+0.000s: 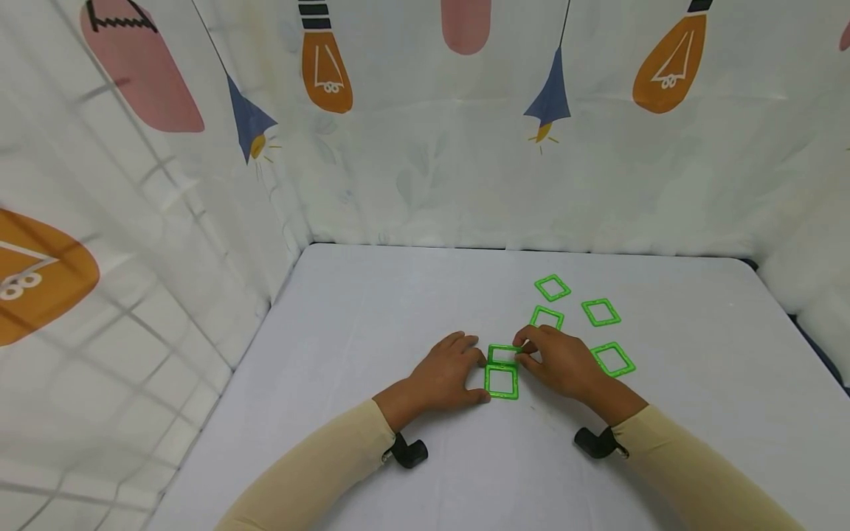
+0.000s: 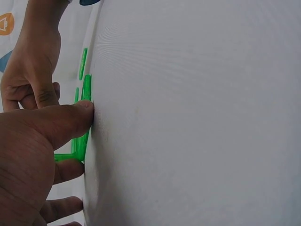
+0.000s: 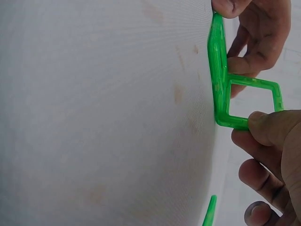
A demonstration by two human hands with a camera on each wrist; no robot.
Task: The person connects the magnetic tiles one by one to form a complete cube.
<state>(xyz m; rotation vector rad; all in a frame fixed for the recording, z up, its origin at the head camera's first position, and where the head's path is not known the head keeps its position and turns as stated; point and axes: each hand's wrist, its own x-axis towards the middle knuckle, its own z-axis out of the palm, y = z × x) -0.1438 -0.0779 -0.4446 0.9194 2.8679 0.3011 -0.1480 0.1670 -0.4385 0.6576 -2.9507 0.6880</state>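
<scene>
A green square frame tile (image 1: 516,383), magnetic-tile style, lies flat on the table, its middle see-through. My left hand (image 1: 446,375) steadies it between thumb and index finger, the other fingers spread on the cloth. Along its far edge stands a second green square frame tile (image 3: 254,83), raised at an angle from the flat one in the right wrist view. My right hand (image 1: 564,363) pinches this raised tile by its right side with thumb and index finger. In the left wrist view, the left thumb (image 2: 70,121) partly covers the flat tile.
Several more green frame tiles lie to the right and beyond: one just past the right hand (image 1: 560,322), others at the far end (image 1: 564,291), farther right (image 1: 616,313) and beside the right wrist (image 1: 627,367). White printed curtains (image 1: 425,177) border the table.
</scene>
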